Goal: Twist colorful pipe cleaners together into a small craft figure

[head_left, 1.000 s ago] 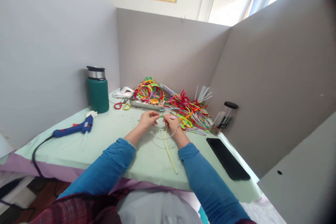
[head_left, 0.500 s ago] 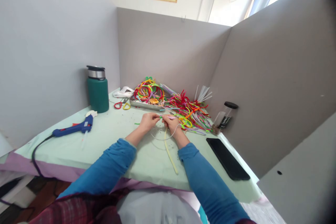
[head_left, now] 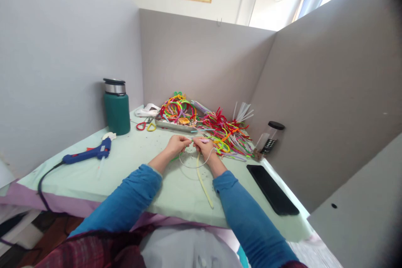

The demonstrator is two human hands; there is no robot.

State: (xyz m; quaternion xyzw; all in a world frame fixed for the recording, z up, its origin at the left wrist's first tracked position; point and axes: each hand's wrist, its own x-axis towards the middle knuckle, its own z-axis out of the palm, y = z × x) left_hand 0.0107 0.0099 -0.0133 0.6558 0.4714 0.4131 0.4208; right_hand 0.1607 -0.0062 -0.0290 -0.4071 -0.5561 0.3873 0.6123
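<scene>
My left hand (head_left: 177,144) and my right hand (head_left: 204,146) meet over the middle of the table, fingertips nearly touching. A green pipe cleaner (head_left: 174,158) is pinched in the left fingers, its loose end showing under that hand. The right fingers are closed on a thin white hoop (head_left: 192,167), which curves down between both hands. A short lilac piece (head_left: 204,140) shows along the right fingers, and a bit of green sits on the hoop by the right wrist. Beneath the hoop, a pale yellow strip (head_left: 204,186) lies on the table. The exact point of contact is covered by fingers.
Behind the hands are a metal tray (head_left: 176,126) of coloured rings and a heap of pipe cleaners (head_left: 230,132). On the left stand a green bottle (head_left: 117,111), a blue glue gun (head_left: 91,153) and scissors (head_left: 151,127). A black phone (head_left: 272,190) lies right, near a clear jar (head_left: 270,139).
The green pipe cleaner's loose end has swung from left of my left hand to below it. My left fingers have shifted slightly around the hoop; my right hand has barely moved.
</scene>
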